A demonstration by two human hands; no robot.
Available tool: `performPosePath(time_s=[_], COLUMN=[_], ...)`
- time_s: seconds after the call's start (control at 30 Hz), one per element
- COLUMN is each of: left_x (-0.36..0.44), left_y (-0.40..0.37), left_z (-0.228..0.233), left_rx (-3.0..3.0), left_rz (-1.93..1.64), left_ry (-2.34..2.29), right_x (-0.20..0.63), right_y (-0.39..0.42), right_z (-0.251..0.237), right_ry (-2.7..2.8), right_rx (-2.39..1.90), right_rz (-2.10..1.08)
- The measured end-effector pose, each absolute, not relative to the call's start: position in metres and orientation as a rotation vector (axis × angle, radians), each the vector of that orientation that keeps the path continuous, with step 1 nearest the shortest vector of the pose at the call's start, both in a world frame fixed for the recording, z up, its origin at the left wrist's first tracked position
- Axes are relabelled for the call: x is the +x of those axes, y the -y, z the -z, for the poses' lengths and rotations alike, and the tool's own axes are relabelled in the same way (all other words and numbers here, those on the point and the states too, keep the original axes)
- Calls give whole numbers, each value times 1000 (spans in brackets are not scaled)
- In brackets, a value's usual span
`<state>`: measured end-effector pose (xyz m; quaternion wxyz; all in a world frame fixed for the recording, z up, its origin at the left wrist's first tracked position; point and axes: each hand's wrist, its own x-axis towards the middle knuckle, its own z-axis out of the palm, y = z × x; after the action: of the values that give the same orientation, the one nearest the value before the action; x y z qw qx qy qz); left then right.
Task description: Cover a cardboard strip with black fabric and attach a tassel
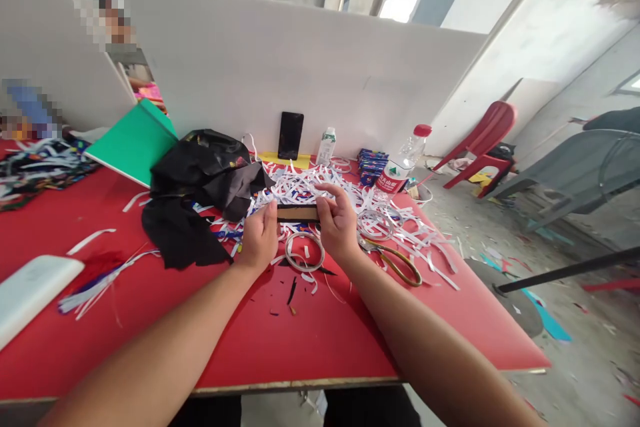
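Both hands pinch one flat brown card by its ends, above the red surface: left hand at 9 o'clock, right hand at 3. It looks mid-handling; a steady grip matters. Counted: two bottles, one scissors, one tape ring at 6.

A black smartphone is leaning upright against the white partition board, with a small clear plastic bottle standing just beside it. A crumpled black plastic bag is lying on the red counter, near a green folder. A red plastic chair is standing on the floor, well apart.
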<state>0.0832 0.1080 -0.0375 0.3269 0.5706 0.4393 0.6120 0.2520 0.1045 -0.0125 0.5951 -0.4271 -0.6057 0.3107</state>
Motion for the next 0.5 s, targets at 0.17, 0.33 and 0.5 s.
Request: performPosePath(time_s=[0.17, 0.33, 0.5], left_x=[85, 87, 89], left_y=[-99, -100, -97], left_z=[29, 37, 44], left_rx=[1515, 1454, 1377], left_rz=[-1583, -1533, -1510], left_ry=[-1195, -1209, -1219], right_x=[250, 250, 254], right_y=[-102, -97, -93], right_z=[16, 16, 20], right_ry=[1369, 1351, 1384], right_rx=[-1019, -1037, -1089], right_rz=[-763, -769, -745])
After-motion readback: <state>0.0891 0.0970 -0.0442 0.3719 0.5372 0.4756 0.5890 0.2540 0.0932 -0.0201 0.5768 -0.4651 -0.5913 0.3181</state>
